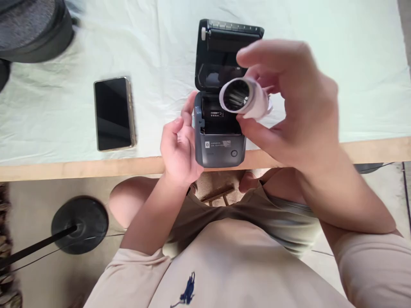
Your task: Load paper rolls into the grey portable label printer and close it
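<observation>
A dark grey label printer is at the table's front edge with its lid swung up and its paper bay uncovered. My left hand grips the printer from its left side, thumb up and the other fingers partly hidden behind the body. Above the bay, my right hand pinches a small white label roll between thumb and fingers. The roll is tilted so that its dark hollow core faces me, and it covers the bay's right part in view.
A phone with a black screen lies on the pale tablecloth to the left. Farther back on that side is a dark round object. Below the wooden table edge, a black round stand base rests on the floor.
</observation>
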Demonstrator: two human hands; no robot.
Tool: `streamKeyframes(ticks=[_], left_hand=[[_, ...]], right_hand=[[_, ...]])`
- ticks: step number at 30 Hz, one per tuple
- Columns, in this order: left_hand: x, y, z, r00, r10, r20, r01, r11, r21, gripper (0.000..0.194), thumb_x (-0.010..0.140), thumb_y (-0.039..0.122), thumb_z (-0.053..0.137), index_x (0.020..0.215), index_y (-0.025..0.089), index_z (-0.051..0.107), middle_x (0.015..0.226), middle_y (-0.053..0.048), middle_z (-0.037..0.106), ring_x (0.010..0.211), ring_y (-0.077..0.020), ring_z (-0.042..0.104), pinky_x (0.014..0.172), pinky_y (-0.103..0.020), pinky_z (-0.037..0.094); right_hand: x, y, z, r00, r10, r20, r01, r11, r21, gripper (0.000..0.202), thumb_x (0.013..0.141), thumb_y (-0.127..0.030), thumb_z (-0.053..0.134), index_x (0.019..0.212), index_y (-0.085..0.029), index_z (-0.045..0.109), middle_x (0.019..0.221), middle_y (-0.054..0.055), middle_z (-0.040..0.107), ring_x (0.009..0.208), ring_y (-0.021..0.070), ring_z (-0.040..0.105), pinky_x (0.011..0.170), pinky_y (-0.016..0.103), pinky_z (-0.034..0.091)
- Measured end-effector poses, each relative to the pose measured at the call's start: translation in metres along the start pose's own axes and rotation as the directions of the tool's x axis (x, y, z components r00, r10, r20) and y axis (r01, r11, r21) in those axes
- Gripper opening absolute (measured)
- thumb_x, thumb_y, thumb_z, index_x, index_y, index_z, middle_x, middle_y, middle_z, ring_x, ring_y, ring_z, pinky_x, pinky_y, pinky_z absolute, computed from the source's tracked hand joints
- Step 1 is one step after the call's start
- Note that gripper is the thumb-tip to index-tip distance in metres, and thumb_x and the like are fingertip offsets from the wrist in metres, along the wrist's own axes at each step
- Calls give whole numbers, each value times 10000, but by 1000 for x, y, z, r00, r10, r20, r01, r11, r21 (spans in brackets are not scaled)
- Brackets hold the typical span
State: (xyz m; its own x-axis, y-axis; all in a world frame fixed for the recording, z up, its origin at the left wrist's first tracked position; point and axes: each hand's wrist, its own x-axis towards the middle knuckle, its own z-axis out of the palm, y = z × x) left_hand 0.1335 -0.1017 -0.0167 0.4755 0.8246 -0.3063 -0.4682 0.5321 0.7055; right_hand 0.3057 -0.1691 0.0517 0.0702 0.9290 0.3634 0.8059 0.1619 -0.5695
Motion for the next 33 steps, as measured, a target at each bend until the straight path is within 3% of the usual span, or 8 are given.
streamKeyframes(ticks=[6, 11, 14, 17, 22, 26, 30, 33], left_hand=[[-3, 1, 5, 1000, 14, 26, -11, 995, -95, 440, 1070, 465, 356, 1315, 288, 676, 1554, -6, 733, 1734, -344, 403, 1350, -576, 494], [-3, 1, 6, 998, 11, 68, 1, 985, -172, 383, 1062, 398, 369, 1311, 263, 628, 1565, -19, 717, 1735, -341, 401, 1366, -592, 472], [-5, 1, 6, 996, 17, 83, -3, 985, -172, 394, 1068, 406, 380, 1333, 261, 633, 1567, -22, 712, 1742, -349, 383, 1371, -595, 450], [-7, 2, 8, 999, 7, 54, 1, 989, -145, 414, 1053, 414, 465, 1387, 253, 649, 1581, -53, 712, 1739, -370, 379, 1393, -553, 414], [-7, 6, 14, 999, -43, 21, 46, 985, -168, 492, 1069, 379, 393, 1489, 229, 600, 1572, -59, 709, 1714, -339, 434, 1367, -533, 451], [-9, 8, 16, 999, -39, -23, 35, 985, -166, 511, 1063, 399, 468, 1531, 238, 597, 1577, -54, 720, 1690, -341, 468, 1371, -480, 450], [-8, 7, 12, 998, -60, -22, 56, 988, -144, 482, 1024, 351, 565, 1498, 309, 642, 1546, -3, 744, 1686, -316, 472, 1374, -418, 440], [-8, 6, 11, 1000, -17, -14, 14, 989, -144, 483, 1027, 252, 545, 1506, 255, 601, 1499, -14, 750, 1671, -324, 495, 1389, -512, 418]], right_hand=[[9, 0, 13, 963, 199, 184, -116, 916, -385, 211, 993, -258, 607, 1169, -344, 686, 1223, 44, 813, 1181, 359, 781, 1068, 584, 611], [7, 5, 18, 996, 52, 74, -18, 917, -399, 251, 1103, -337, 531, 1042, -300, 772, 1096, 67, 840, 1194, 373, 772, 999, 579, 581], [9, 10, 20, 986, -18, 166, 84, 911, -403, 195, 1049, -322, 660, 1174, -278, 804, 1189, 69, 845, 1166, 390, 759, 924, 553, 578], [14, 13, 23, 974, -14, 225, 117, 885, -451, 187, 970, -209, 704, 1120, -268, 800, 1033, 54, 852, 1076, 348, 752, 830, 483, 531], [8, 12, 25, 989, -127, 74, 147, 873, -465, 267, 1075, -236, 546, 969, -252, 791, 831, 36, 811, 790, 246, 676, 732, 423, 424], [-5, 11, 26, 913, -402, -71, 348, 857, -381, 344, 1125, -262, 578, 830, -245, 753, 684, 4, 729, 682, 203, 585, 648, 407, 331], [-16, 14, 35, 861, -490, -133, 422, 837, -349, 275, 1123, -289, 626, 877, -277, 749, 796, -32, 799, 679, 178, 552, 654, 414, 296], [-21, 18, 42, 842, -513, -164, 456, 841, -291, 181, 1107, -275, 655, 954, -296, 748, 852, -41, 825, 700, 174, 564, 661, 422, 321]])
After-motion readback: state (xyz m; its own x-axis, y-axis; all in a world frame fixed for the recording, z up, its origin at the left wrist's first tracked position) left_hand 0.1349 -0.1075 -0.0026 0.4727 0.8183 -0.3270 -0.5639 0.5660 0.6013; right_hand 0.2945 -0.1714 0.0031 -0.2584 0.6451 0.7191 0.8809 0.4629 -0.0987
